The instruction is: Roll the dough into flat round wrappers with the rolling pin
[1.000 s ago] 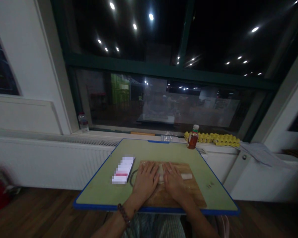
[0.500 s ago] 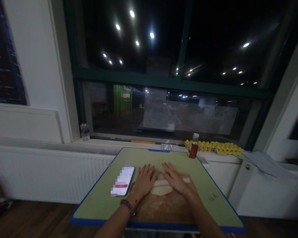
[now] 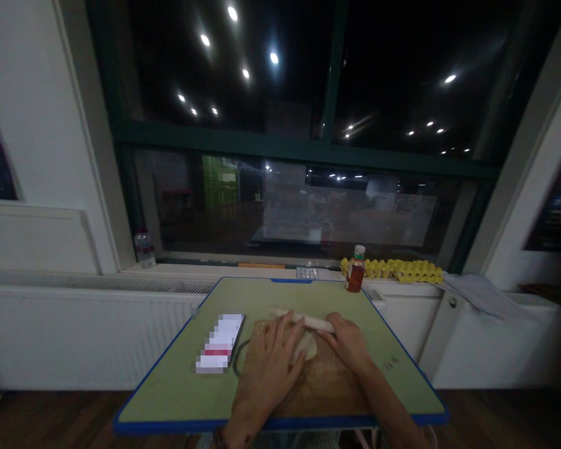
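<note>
My right hand is closed around the right end of a pale rolling pin. The pin slants across the far part of a brown wooden board, and its left part runs behind the fingers of my other hand. A flattened round of dough lies on the board just nearer than the pin. My left hand is stretched out over the left side of the dough, fingers apart, and hides part of it. Whether the left fingertips touch the pin I cannot tell.
A phone lies left of the board on the green table with blue edging. A bottle of red-brown liquid stands at its far right corner. Yellow egg trays and a clear bottle are on the sill.
Both hands lay flat on the rolling pin before. Now my right hand grips its right end, the pin is tilted and farther off, and my left hand has come nearer over the dough.
</note>
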`<state>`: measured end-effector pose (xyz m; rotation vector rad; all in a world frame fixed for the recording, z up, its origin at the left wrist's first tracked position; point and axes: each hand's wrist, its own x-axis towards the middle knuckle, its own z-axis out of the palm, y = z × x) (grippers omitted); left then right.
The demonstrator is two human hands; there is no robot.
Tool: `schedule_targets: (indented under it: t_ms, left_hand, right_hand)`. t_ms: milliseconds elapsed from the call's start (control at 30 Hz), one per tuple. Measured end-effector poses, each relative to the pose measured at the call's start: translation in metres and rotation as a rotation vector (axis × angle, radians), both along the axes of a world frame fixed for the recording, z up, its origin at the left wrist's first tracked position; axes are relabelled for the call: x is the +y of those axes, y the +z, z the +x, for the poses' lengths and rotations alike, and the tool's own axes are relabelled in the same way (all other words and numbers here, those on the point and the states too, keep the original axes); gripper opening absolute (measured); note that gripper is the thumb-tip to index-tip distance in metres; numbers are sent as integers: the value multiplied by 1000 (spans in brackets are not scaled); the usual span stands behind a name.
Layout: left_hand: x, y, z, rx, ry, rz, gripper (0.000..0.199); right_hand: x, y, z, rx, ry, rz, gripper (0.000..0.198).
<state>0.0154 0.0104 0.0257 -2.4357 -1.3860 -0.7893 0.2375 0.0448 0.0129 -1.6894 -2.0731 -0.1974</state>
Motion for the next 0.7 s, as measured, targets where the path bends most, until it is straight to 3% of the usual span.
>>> schedule_targets:
  t_ms: [167,300,433,700]
  left_hand:
    - [8,-10,-8,34,-25,-152,61]
    - [16,-20,-13,22,-9,-323,63]
    - [17,-21,-12,-33,37,-377,59]
    - [24,-15,-13,-78,-2,-455,61]
  right_hand:
    - [4,-5,4,107,-195,-40,30]
    - [5,-4,3,63,-168,-64,29]
    - [2,0,-1,40,-118,-65,27]
    - [7,-5,1,13,-123,-77,29]
